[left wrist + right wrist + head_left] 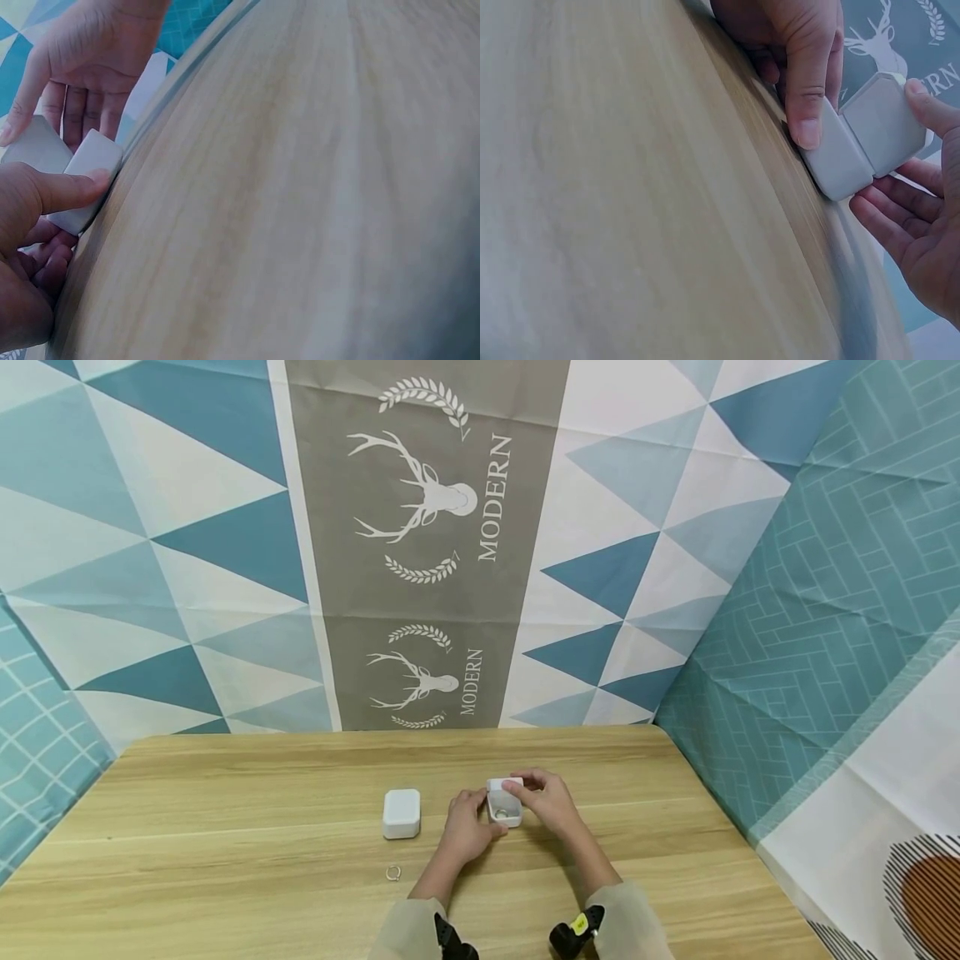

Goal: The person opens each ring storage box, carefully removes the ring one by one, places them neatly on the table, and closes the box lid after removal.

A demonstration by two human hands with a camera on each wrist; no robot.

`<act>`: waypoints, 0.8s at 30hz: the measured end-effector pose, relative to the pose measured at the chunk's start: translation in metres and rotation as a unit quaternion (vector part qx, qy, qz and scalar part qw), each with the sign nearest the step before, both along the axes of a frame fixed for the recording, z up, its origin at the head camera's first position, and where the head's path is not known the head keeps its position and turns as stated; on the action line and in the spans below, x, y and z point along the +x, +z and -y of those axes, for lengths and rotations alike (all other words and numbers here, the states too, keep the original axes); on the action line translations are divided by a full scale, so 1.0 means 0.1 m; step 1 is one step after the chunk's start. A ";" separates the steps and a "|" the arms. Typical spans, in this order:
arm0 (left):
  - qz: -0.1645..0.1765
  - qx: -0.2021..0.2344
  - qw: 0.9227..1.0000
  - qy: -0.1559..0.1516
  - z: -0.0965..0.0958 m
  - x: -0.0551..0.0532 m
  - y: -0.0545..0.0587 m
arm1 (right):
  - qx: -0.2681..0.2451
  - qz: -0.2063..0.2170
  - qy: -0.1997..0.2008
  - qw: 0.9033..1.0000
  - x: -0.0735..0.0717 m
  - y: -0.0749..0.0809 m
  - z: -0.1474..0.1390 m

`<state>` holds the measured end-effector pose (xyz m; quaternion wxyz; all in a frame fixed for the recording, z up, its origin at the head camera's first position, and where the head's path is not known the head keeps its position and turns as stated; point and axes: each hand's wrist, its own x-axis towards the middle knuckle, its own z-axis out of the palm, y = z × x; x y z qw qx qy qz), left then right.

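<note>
A small white ring box point(513, 821) stands on the table with its hinged lid point(889, 124) raised. Inside it a ring point(501, 814) shows in the head view. My left hand point(465, 833) grips the base from the left, thumb across its front and fingers along the side. My right hand point(557, 808) pinches the lid, its thumb on the inner face and its fingers behind. In the left wrist view, the left thumb point(71, 191) presses on the base's front.
To the left stands a second white box point(401, 814) with its lid down. A loose ring point(393, 873) lies in front of it on the wooden table point(225, 827). Patterned cloth point(420, 568) hangs behind the table's far edge.
</note>
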<state>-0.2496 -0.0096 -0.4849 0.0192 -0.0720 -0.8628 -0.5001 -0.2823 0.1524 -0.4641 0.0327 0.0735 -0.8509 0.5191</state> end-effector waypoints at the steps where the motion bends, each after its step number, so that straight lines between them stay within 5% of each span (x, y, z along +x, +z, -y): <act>1: -0.001 -0.001 1.000 0.000 0.00 0.00 0.00 | -0.002 -0.001 -0.001 1.000 0.00 0.00 0.00; 24: -0.001 -0.001 1.000 0.003 0.00 0.02 0.03 | -0.042 0.003 -0.041 0.998 0.03 -0.05 0.07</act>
